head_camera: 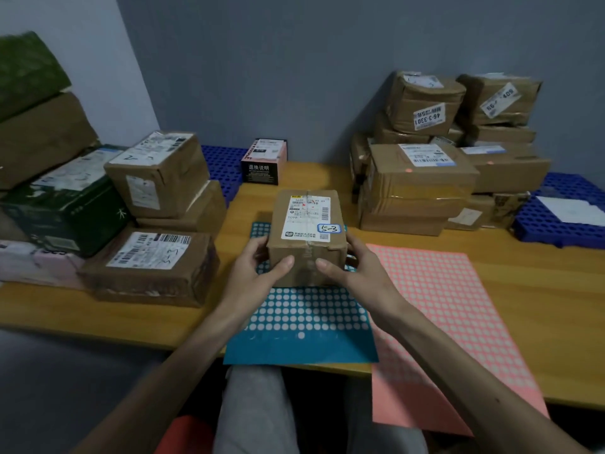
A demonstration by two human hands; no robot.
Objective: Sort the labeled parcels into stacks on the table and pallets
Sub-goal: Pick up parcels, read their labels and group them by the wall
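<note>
A small brown parcel (307, 224) with a white shipping label and a blue-edged sticker marked 5-3 stands over the blue dotted sticker sheet (304, 319) at the table's middle. My left hand (258, 267) grips its left side, thumb on the near face. My right hand (353, 267) grips its right side the same way. A stack of parcels (157, 224) sits at the left, its bottom box marked 3-3. Another stack of brown parcels (432, 158) stands at the back right.
A pink dotted sticker sheet (448, 316) lies right of the blue one and overhangs the wooden table's (98, 316) front edge. A black-and-pink box (263, 162) stands at the back. Blue pallets (563, 221) sit at far right and back left (219, 165). Green and pink packages (62, 211) lie far left.
</note>
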